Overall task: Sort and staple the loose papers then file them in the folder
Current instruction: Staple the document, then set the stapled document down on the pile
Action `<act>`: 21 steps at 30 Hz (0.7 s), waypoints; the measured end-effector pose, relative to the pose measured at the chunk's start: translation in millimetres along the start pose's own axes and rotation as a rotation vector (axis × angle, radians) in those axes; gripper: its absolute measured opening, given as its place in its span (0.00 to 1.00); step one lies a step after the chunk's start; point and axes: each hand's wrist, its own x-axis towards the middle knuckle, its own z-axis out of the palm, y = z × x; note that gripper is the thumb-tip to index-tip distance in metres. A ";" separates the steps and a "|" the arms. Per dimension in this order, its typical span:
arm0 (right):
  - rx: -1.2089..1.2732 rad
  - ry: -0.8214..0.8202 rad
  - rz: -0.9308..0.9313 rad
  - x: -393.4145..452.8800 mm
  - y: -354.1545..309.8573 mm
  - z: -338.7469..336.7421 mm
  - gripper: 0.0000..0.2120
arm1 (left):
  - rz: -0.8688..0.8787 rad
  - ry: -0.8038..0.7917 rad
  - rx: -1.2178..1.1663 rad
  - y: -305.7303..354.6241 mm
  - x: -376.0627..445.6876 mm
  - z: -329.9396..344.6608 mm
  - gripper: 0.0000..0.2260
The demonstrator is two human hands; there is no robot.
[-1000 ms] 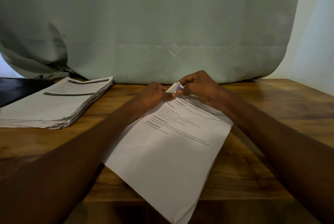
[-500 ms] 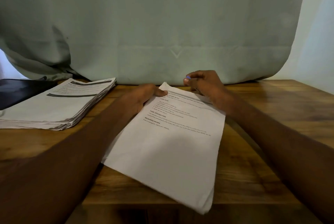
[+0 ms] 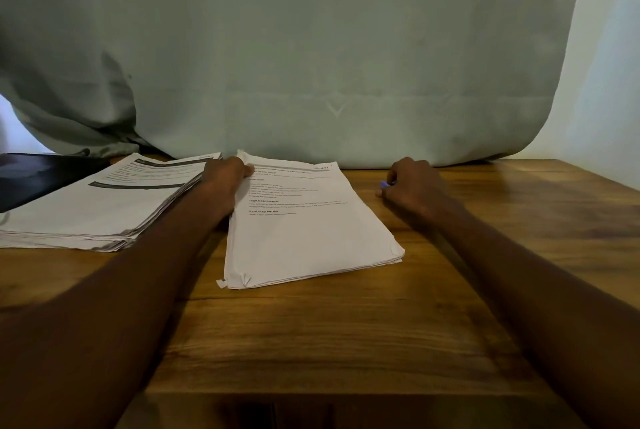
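Observation:
A thin set of printed papers (image 3: 311,234) lies flat on the wooden table (image 3: 346,335), its near corners dog-eared. My left hand (image 3: 225,183) holds this set at its far left corner, thumb on top of the sheet. To the right of the set and apart from it, my right hand (image 3: 412,186) rests on the table, its fingers curled round a small blue object (image 3: 384,184) that is mostly hidden. A thicker pile of loose papers (image 3: 104,203) sits at the left. A black folder (image 3: 34,176) lies behind that pile.
A grey-green curtain (image 3: 311,65) hangs along the table's far edge. A pale wall (image 3: 609,82) stands at the right. The table's near edge (image 3: 346,394) runs below my forearms.
The paper set went from slanted and partly lifted to lying flat and straighter. My right hand left its top corner and moved right onto the table with the blue object.

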 end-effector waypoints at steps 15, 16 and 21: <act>0.938 -0.136 0.177 -28.6 -72.6 -37.0 0.41 | -0.103 -0.176 -0.141 18.0 -33.5 3.0 0.14; 1.006 -0.234 0.221 -29.0 -73.6 -38.9 0.42 | -0.129 -0.204 -0.178 19.1 -35.0 3.3 0.13; 1.185 -0.536 0.359 -23.3 -66.7 -29.2 0.19 | -0.235 -0.240 -0.151 20.4 -36.1 5.4 0.11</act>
